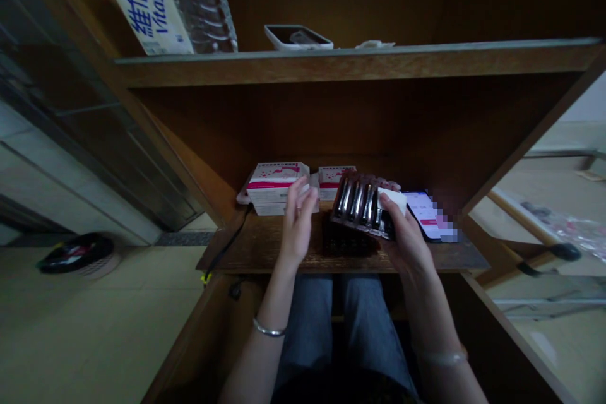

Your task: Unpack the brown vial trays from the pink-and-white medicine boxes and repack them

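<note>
My right hand (407,233) is closed on a tray of dark vials (360,202) and a folded white paper (392,200), which lies against the tray's right end under my thumb. The tray is tilted above the wooden shelf board (307,259). To its left, my left hand (299,221) is raised with the fingers apart, in front of stacked white and pink boxes (277,183). Whether its fingertips touch anything is hard to tell. Another white and pink box (334,182) stands behind the tray. A dark tray-like thing (350,243) lies in shadow beneath the held tray.
A lit phone (428,216) lies right of my right hand. The upper shelf edge (355,66) crosses above, bearing a Vitasoy carton (151,6) and a white-rimmed device (298,38). A black cable (231,240) hangs at the board's left. A bin (80,255) stands on the floor.
</note>
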`<action>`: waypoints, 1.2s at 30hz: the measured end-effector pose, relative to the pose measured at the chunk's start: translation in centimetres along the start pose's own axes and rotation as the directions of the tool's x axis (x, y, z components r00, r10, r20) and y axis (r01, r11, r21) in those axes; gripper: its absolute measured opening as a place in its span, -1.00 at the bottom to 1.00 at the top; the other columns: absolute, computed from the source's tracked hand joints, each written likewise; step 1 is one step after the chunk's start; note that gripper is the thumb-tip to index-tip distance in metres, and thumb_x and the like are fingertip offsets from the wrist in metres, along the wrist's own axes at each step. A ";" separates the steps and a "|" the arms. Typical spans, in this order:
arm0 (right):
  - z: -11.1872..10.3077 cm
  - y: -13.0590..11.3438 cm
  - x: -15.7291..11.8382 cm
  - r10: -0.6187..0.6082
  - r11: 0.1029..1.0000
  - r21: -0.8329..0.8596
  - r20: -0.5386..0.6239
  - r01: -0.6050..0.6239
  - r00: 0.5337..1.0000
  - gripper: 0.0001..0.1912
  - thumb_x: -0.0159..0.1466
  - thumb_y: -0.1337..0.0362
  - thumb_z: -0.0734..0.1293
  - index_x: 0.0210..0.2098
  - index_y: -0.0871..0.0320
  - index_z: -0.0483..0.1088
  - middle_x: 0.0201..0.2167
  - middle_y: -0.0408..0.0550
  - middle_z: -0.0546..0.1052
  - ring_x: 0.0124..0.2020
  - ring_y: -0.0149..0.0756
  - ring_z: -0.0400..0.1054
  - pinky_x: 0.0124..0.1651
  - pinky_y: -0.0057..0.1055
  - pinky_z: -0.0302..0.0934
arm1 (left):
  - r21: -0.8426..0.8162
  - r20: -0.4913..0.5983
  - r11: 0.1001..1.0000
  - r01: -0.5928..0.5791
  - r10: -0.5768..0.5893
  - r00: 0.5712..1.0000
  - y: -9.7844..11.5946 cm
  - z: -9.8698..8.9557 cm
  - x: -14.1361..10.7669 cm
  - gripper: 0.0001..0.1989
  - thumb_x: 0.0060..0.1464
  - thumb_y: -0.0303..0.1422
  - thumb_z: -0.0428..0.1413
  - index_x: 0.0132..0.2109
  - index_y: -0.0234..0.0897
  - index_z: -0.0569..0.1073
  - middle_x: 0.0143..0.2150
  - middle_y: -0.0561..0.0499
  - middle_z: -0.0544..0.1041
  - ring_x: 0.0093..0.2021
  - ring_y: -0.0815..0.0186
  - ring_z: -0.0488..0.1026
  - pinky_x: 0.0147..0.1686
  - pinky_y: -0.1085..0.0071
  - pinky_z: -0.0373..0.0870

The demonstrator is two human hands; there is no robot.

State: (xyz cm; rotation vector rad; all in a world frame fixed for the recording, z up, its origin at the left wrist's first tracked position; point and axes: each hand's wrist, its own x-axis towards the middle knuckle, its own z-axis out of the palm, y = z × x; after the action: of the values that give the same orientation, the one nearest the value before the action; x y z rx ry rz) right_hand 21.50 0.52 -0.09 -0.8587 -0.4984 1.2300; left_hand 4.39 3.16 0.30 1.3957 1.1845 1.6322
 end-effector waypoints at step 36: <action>-2.3 2.6 1.2 -0.218 0.930 -0.305 -0.004 0.207 0.976 -0.45 0.18 -0.04 0.38 0.12 0.00 0.41 -0.07 -0.08 0.57 -0.05 -0.20 0.43 0.02 -0.27 0.31 | -0.168 0.078 0.933 0.318 -0.309 0.948 -1.5 2.6 -4.4 -0.57 0.15 -0.27 0.17 0.17 -0.11 0.47 0.22 0.05 0.49 0.34 0.15 0.28 0.39 0.19 0.07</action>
State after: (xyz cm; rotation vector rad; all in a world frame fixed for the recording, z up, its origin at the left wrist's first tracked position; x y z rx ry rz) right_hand 21.99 1.22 -3.71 -1.0557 -0.7431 0.9488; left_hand 7.76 0.23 -2.69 1.0665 1.1357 1.4298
